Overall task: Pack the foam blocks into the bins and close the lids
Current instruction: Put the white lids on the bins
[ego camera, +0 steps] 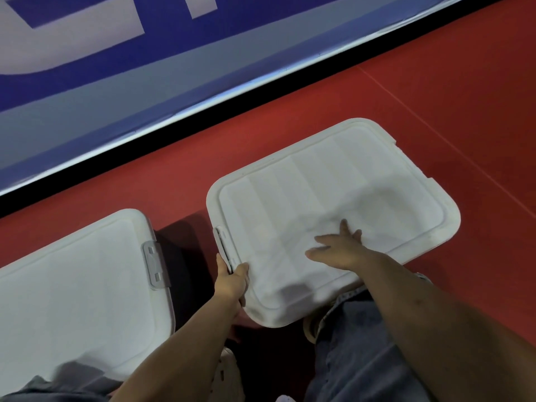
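Note:
Two white bins stand on the red floor, both with lids down. The right bin's ribbed lid [319, 198] lies in the middle of the view. My right hand [338, 248] presses flat on its near part with fingers spread. My left hand [232, 281] grips the lid's left edge just below its grey latch [222, 245], thumb on top and fingers curled under the rim. The left bin [72, 300] sits at the lower left, its grey latch [155, 264] folded down on its right side. No foam blocks show.
A blue and white banner wall [145, 68] with a black base strip runs diagonally behind the bins. Red floor [449, 97] extends to the right. My jeans-clad leg [362, 343] and a white shoe [229, 372] are right below the right bin.

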`<action>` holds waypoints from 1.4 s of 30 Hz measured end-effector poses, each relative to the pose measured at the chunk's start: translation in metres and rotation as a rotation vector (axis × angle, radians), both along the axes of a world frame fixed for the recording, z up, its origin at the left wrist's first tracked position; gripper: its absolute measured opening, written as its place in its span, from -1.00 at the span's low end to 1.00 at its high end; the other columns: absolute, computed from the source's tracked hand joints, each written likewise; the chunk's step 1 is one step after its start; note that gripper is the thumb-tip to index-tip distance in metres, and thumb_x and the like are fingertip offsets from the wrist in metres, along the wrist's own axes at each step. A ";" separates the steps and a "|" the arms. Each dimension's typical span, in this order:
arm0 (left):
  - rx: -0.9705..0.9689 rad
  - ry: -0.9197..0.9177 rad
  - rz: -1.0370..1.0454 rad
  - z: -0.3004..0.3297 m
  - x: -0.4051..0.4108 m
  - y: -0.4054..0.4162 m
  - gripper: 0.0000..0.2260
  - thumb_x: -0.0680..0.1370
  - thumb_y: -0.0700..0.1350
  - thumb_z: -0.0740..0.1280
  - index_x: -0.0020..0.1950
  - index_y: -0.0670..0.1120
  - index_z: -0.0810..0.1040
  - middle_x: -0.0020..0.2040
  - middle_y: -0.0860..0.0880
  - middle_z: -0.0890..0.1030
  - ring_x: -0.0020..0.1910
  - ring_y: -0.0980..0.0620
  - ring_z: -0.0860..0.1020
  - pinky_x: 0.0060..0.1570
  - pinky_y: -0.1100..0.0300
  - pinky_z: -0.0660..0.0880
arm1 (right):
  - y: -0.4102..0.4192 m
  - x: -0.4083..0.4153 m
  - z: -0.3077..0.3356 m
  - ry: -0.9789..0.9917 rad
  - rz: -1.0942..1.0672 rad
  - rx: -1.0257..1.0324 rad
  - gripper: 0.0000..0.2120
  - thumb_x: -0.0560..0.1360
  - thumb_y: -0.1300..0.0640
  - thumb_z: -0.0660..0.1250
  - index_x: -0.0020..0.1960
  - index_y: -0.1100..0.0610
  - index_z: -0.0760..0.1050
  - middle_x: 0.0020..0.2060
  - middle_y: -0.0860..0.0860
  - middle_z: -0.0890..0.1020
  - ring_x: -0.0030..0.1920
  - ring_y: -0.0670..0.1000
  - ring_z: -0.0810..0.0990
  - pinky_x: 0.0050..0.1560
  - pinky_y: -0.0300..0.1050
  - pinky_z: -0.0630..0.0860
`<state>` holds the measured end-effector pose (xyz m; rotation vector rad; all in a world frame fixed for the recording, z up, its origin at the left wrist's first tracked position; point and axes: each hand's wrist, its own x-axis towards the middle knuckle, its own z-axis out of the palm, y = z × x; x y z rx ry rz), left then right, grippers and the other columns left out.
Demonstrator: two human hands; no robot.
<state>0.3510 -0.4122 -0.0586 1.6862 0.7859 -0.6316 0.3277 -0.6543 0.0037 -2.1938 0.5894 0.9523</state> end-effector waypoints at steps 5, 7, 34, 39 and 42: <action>0.048 -0.026 0.001 0.005 0.002 0.001 -0.32 0.55 -0.05 0.32 0.54 0.23 0.02 0.25 0.00 0.54 0.11 -0.07 0.55 0.22 -0.03 0.49 | 0.020 0.003 0.023 -0.028 0.344 -0.081 -0.48 0.54 -0.28 0.08 0.45 -0.14 0.28 0.54 0.02 -0.15 0.51 0.12 -0.27 0.46 0.13 -0.30; 0.069 -0.044 -0.001 0.007 0.004 0.001 -0.35 0.56 -0.07 0.30 0.54 0.20 0.04 0.19 0.00 0.57 0.04 -0.05 0.55 0.12 0.01 0.54 | 0.024 0.004 0.030 -0.004 0.388 -0.091 -0.50 0.56 -0.27 0.06 0.45 -0.15 0.27 0.55 0.02 -0.15 0.51 0.13 -0.29 0.45 0.16 -0.31; 0.580 -0.158 -0.561 0.054 0.050 0.059 -0.60 0.60 -0.15 0.20 0.45 -0.16 0.32 0.48 -0.16 0.27 0.34 -0.17 0.39 0.28 -0.01 0.40 | 0.030 0.025 0.001 -0.228 0.360 -0.033 -0.39 0.52 -0.20 0.21 0.51 -0.18 0.08 0.54 -0.13 -0.09 0.52 -0.04 0.07 0.48 -0.01 0.11; 0.580 -0.287 -0.923 0.056 0.040 -0.013 -0.49 0.58 -0.03 0.13 0.53 -0.11 0.20 0.56 -0.09 0.10 0.52 -0.11 0.12 0.44 0.08 0.15 | -0.035 0.029 -0.024 -0.293 -0.188 -0.313 -0.42 0.56 -0.02 0.19 0.51 0.02 0.09 0.50 0.13 0.09 0.47 0.16 0.13 0.41 0.13 0.23; 0.565 -0.313 -1.112 0.049 0.037 -0.053 -0.44 0.50 0.10 0.14 0.45 -0.13 0.33 0.44 -0.06 0.32 0.44 -0.10 0.27 0.37 0.13 0.24 | -0.067 0.020 -0.038 -0.338 -0.313 -0.453 -0.52 0.54 0.00 0.20 0.41 0.13 0.24 0.42 0.12 0.24 0.38 0.18 0.25 0.36 0.14 0.25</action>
